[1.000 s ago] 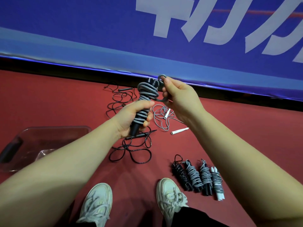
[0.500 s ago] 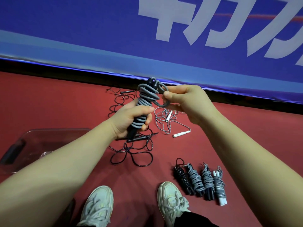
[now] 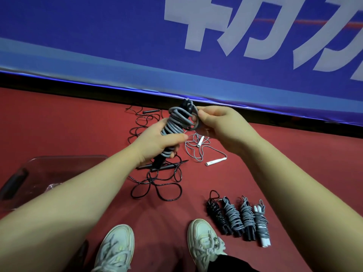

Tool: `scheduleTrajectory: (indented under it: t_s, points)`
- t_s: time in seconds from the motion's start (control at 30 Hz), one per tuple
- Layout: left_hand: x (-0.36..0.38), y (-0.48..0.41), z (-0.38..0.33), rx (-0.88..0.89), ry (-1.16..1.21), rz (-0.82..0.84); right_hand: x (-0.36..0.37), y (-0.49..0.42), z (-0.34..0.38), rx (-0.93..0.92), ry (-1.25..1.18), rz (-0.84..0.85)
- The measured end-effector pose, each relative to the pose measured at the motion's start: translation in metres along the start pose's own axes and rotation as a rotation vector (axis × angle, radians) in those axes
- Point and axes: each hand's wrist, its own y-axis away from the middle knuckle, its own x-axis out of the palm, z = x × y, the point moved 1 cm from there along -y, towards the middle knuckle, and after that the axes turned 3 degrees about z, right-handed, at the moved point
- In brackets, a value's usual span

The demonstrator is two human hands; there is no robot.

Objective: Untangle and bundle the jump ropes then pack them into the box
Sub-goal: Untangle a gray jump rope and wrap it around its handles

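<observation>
Grey rope bundle (image 3: 177,122) at frame centre, held in both your hands.
Your left hand (image 3: 157,143) grips its middle; your right hand (image 3: 220,126) pinches the top loop. Loose ropes (image 3: 155,180) lie below, four bundles (image 3: 237,218) lower right, box (image 3: 59,167) left.

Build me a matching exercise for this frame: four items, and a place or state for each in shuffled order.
Items:
1. half-wound grey rope
2. loose black rope
3. clear box
4. four finished bundles

Places or states:
A. on the floor at far left
B. side by side beside the right shoe
C. gripped in the left hand
D. sprawled in loops on the floor

Pairs: 1-C, 2-D, 3-A, 4-B
</observation>
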Motion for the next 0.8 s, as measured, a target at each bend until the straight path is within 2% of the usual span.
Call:
scheduleTrajectory:
  t_s: [0.07,0.13,0.23,0.3,0.53,0.7,0.8]
  points:
    - [-0.002,0.004,0.0,-0.015,0.036,0.085,-0.005,0.0,-0.005,0.097,-0.188,0.095]
    - [-0.004,0.008,0.001,-0.052,0.083,0.178,-0.01,0.0,-0.008,0.167,-0.274,0.194]
    - [-0.007,0.012,0.0,-0.069,0.106,0.328,-0.013,0.001,-0.012,0.157,-0.321,0.301]
    - [-0.007,0.012,-0.001,-0.071,0.094,0.364,-0.012,-0.001,-0.013,0.11,-0.285,0.323]
    - [-0.014,0.012,-0.007,-0.07,-0.089,0.309,-0.007,-0.002,-0.019,0.146,-0.225,0.202]
    - [-0.01,0.013,-0.011,-0.092,-0.009,0.328,-0.006,0.0,-0.012,0.026,-0.158,0.11]
    - [-0.011,0.008,-0.009,-0.12,0.004,0.307,0.0,-0.001,-0.018,0.068,-0.25,0.004]
